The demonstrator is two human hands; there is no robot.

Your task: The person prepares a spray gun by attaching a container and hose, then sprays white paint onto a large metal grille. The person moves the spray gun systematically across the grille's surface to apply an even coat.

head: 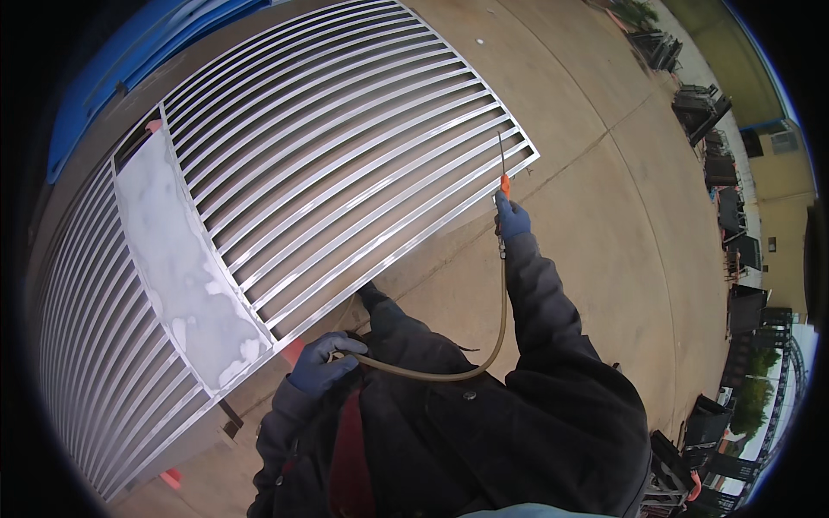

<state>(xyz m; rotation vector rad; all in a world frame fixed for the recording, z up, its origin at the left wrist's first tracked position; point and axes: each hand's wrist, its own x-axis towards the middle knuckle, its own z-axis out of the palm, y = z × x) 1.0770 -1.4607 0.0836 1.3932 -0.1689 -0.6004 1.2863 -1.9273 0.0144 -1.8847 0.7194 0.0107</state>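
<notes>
My right hand point(513, 217), in a blue-grey glove, grips an air blow gun point(505, 184) with an orange body and a long thin nozzle. The nozzle points away from me over the near right corner of a slatted metal gate panel point(363, 194). From the gun's fitting a tan air hose point(453, 375) hangs in a loop across my front. My left hand point(324, 362), gloved too, is closed around that hose beside the panel's near edge. A smooth metal plate point(188, 272) with cloudy patches spans the panel between its two slatted sections.
Orange supports point(170, 478) show below the panel. Behind it lies a blue structure point(155, 45). Concrete floor point(596, 213) with joint lines extends to my right. Dark metal parts on racks point(701, 110) line the far right, before a beige building point(787, 226).
</notes>
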